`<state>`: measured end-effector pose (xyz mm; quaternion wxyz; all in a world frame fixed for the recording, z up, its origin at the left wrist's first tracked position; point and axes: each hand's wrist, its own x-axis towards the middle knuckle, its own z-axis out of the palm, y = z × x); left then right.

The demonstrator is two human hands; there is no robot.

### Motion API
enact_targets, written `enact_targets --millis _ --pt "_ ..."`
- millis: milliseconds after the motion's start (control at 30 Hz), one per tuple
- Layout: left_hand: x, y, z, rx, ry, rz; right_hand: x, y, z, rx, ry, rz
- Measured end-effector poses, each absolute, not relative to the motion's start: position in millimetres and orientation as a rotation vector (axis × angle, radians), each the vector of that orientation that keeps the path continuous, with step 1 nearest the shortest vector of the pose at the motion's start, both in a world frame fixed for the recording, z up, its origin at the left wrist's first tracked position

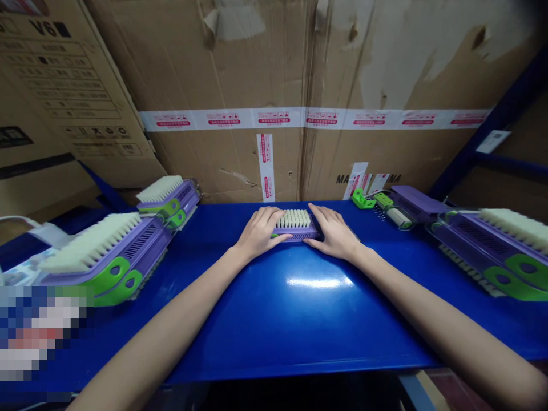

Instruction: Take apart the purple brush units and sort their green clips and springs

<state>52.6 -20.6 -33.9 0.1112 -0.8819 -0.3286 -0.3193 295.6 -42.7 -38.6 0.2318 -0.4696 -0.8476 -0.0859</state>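
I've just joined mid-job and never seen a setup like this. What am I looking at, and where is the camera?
There's no machine here: these are a person's two bare hands, seen by a camera worn on their head, looking forward and down. It's the only view.

The surface is a shiny blue table, with cardboard behind it. The left hand is around one end of a purple brush with pale bristles facing up; the right hand is spread at the other end. How firmly they grip is unclear.

More bristled purple-and-green units sit on both sides, and a small loose green piece lies at the back right.
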Motion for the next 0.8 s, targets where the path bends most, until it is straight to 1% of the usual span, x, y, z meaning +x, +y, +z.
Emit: enact_targets --millis 200,433,533,633,800 --pt "53.8 -22.0 -32.5 -2.63 -0.904 -1.012 297.6 -41.3 -40.5 -1.195 -2.302 -0.061" --pt "58.7 -25.9 -31.3 -2.687 -0.877 -0.972 294.0 -43.6 -44.1 -1.141 -2.306 0.101" --pt "57.0 -24.3 -33.9 -2.664 -0.918 -1.02 294.0 -44.4 -43.7 -1.129 -2.294 0.1" --pt "54.8 -20.8 -38.6 -2.677 -1.032 -1.148 295.0 -44.0 -44.1 -1.104 -2.288 0.091" --pt "53.0 -17.4 -43.2 -2.843 -1.258 -1.257 296.1 -41.7 -45.6 -1.084 -2.274 0.023"
